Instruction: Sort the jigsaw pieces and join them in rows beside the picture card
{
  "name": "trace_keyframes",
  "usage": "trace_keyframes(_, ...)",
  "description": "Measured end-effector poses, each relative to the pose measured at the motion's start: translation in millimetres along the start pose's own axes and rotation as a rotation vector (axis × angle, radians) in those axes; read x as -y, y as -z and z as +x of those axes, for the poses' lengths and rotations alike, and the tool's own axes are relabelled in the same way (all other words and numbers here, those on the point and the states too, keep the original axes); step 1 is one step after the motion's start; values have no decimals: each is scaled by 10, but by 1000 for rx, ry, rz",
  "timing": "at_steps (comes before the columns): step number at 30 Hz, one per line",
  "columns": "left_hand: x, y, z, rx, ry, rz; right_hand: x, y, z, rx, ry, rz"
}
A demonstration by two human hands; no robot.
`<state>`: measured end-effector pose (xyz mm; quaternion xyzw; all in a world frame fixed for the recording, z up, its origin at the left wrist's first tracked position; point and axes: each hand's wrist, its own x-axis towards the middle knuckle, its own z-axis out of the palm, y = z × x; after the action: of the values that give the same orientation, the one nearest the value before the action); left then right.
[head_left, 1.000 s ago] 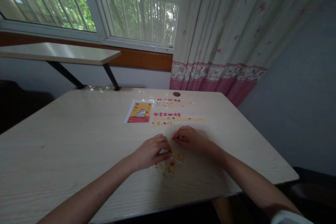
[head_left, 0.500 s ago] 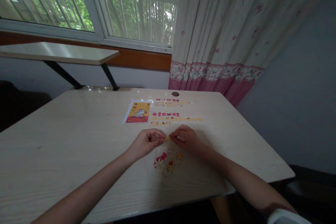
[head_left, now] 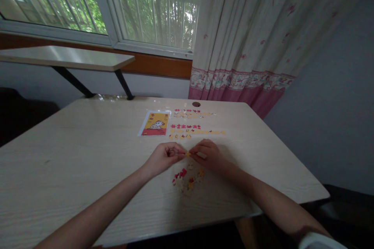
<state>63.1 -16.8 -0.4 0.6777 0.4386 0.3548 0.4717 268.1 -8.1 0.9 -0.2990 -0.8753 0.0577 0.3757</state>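
Between my two hands is a small yellow jigsaw puzzle piece (head_left: 187,154). My left hand (head_left: 164,158) pinches its left side with thumb and forefinger. From the other side, the fingertips of my right hand (head_left: 209,155) close on the same piece. Just below my hands lies a loose pile of puzzle pieces (head_left: 180,183), red, yellow and pale. Beyond my fingers, red pieces (head_left: 185,127) and yellow pieces (head_left: 209,132) are laid out in rows. A picture card (head_left: 156,123) showing a white animal on yellow and red lies left of the rows.
The pale wooden table (head_left: 87,163) has a round cable hole (head_left: 196,104) near its back edge. A raised shelf (head_left: 67,58) on dark legs stands at the back left. Behind the table hang a floral curtain (head_left: 239,46) and a barred window (head_left: 157,7).
Both hands keep hold of the yellow puzzle piece in nearly the same spot. The whole view has shifted slightly; the pile and rows look unchanged.
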Motion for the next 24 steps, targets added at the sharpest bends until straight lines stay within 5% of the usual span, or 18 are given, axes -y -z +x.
trace_keyframes(12, 59, 10, 7, 12, -18, 81, -48, 9, -11, -24, 52, -47)
trace_keyframes(15, 40, 4, -21, 18, -99, 248, -122, 107, 35, -128, -5, -6)
trace_keyframes(19, -50, -42, -95, 196, -312, 530, -271, 243, 95, -339, -176, -9)
trace_keyframes(24, -123, -62, -131, 276, -327, 768, -379, 280, 104, -412, -231, -29)
